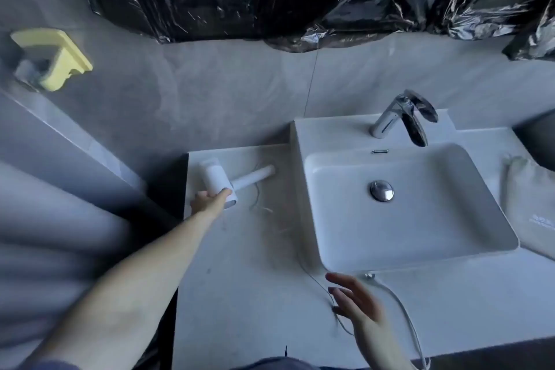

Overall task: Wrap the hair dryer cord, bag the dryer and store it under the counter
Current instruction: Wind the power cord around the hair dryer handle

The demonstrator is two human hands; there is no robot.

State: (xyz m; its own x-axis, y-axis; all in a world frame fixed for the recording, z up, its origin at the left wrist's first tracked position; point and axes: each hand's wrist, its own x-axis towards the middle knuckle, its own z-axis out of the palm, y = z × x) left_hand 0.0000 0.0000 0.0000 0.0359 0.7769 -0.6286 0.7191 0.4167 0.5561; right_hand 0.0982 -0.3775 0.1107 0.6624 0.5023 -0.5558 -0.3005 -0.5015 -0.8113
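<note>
Reaching left hand (207, 201): fingers closed on hair dryer (220, 182) barrel, far-left counter (240, 279).
Right hand (357, 303): spread, empty, above cord (399, 303) by sink (405, 207) front.

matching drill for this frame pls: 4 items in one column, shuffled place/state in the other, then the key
1. hair dryer
2. right hand
3. faucet
4. grey pouch

A. behind the basin, chrome
B. open, over the cord at the counter's front
C. right of the sink
D. on the counter left of the sink, gripped by the left hand

Pairs: 1-D, 2-B, 3-A, 4-C
</note>
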